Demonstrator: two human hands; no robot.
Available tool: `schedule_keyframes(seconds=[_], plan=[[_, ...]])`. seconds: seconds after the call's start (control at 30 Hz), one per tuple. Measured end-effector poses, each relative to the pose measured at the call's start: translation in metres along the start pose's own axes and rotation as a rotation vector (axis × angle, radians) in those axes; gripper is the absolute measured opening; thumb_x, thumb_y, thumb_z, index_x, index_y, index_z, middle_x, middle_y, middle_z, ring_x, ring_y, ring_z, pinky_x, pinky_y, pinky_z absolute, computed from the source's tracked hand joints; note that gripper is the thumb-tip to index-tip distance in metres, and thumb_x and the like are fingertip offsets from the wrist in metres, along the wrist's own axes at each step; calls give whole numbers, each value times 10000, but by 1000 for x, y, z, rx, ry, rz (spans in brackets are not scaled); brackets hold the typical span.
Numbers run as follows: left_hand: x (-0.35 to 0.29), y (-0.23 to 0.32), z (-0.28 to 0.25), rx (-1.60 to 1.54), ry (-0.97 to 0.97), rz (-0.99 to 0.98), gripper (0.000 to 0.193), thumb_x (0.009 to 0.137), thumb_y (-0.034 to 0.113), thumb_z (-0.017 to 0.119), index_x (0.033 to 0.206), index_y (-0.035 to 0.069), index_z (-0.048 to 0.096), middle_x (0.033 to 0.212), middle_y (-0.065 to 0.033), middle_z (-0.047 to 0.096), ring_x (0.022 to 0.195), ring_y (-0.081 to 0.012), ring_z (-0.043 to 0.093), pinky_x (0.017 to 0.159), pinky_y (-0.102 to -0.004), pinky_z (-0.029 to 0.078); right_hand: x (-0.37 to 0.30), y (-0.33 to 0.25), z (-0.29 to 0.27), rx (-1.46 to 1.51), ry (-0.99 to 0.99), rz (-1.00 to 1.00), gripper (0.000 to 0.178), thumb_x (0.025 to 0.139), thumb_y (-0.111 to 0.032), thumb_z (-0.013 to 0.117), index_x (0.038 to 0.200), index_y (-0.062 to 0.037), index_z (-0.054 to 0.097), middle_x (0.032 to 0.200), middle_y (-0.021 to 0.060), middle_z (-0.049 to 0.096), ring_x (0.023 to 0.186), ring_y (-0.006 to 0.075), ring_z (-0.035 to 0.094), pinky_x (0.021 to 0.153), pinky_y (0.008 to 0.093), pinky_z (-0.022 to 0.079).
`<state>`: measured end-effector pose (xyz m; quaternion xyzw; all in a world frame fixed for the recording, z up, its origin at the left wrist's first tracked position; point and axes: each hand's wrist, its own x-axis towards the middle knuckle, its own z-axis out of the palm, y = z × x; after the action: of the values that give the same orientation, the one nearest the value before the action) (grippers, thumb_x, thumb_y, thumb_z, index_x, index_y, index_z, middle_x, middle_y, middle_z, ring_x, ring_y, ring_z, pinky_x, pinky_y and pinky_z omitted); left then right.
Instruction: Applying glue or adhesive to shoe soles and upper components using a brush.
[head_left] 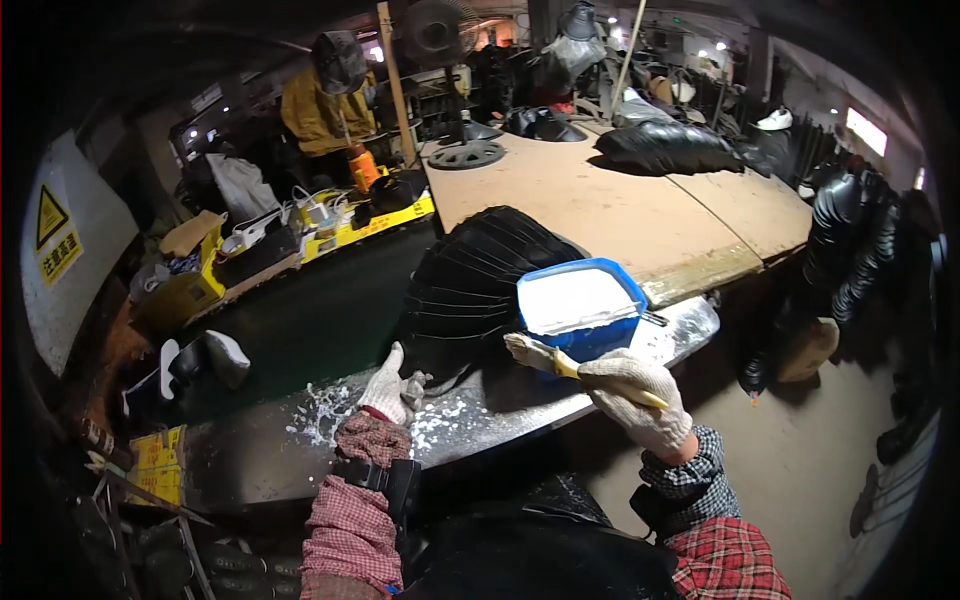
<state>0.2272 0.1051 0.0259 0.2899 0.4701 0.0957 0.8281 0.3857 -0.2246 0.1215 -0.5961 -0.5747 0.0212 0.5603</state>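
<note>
Left hand [390,388]: thumb spread, grip indeterminable. Right hand [636,396]: fingers closed round a brush [534,352], long axis crosswise, bristles leftward. Just beyond, nearer the right: blue tub [596,340]. Beyond the left: black ribbed stack [475,270].

a bright window [866,131] glows beyond the right corner of the tan table [600,210]; pale floor [735,450] shows below its near edge.

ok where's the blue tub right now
In the head view, the blue tub is right of centre, beside the black stack on its left and just above the brush in the right hand.
</note>
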Motion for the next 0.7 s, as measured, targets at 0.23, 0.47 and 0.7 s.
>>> schedule_keyframes(seconds=[0.23, 0.47, 0.7], plan=[[-31, 5, 15, -245, -62, 507, 405, 872, 512, 635, 773, 145, 494, 516, 64, 375, 381, -55, 355, 345, -206, 322, 2, 3, -14, 84, 291, 207, 246, 883, 1, 604, 1127, 18, 628, 1030, 97, 657, 912, 141, 618, 812, 251, 495], [-133, -6, -58, -607, -28, 917, 345, 844, 407, 714, 1052, 138, 657, 968, -35, 687, 650, -124, 598, 554, -266, 502, 59, 51, -29, -391, 284, 181, 231, 906, -203, 666, 899, 27, 651, 695, 45, 651, 637, 78, 567, 582, 213, 448], [-205, -101, -232, -636, -475, 392, 193, 791, 281, 662, 826, 91, 656, 697, 34, 594, 438, -71, 413, 401, -189, 352, 58, 55, -28, -322, 325, 215, 176, 899, -161, 675, 886, 14, 662, 691, 29, 621, 632, 70, 540, 584, 229, 439]])
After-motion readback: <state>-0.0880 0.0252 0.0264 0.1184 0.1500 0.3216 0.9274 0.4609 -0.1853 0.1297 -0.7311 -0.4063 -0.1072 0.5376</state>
